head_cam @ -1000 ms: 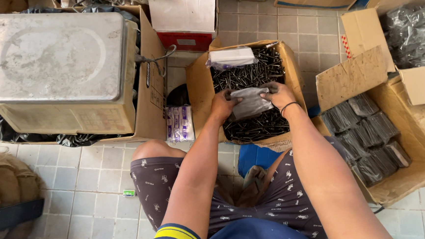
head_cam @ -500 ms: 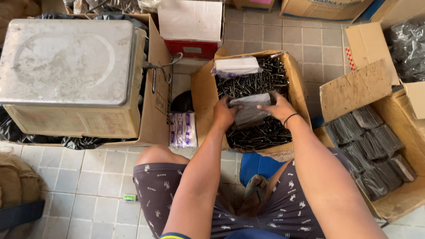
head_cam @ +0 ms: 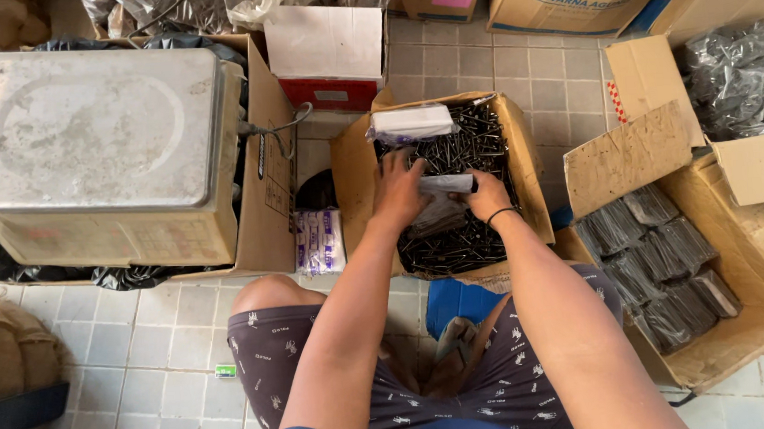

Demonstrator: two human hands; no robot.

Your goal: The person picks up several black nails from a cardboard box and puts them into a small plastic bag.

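Both arms reach forward, forearms converging; the left hand lies palm-down with fingers curled, the right hand, close beside it, is closed, banded at the wrist

I see a pale tiled floor. At the far left sits a large dull metal box on black plastic inside a cardboard carton. Beyond it, toward the middle, stands a white and red carton. At the right, an open cardboard box holds rows of dark bundled packets. Farther right, another carton holds shiny grey plastic bags. A burlap sack lies near left.
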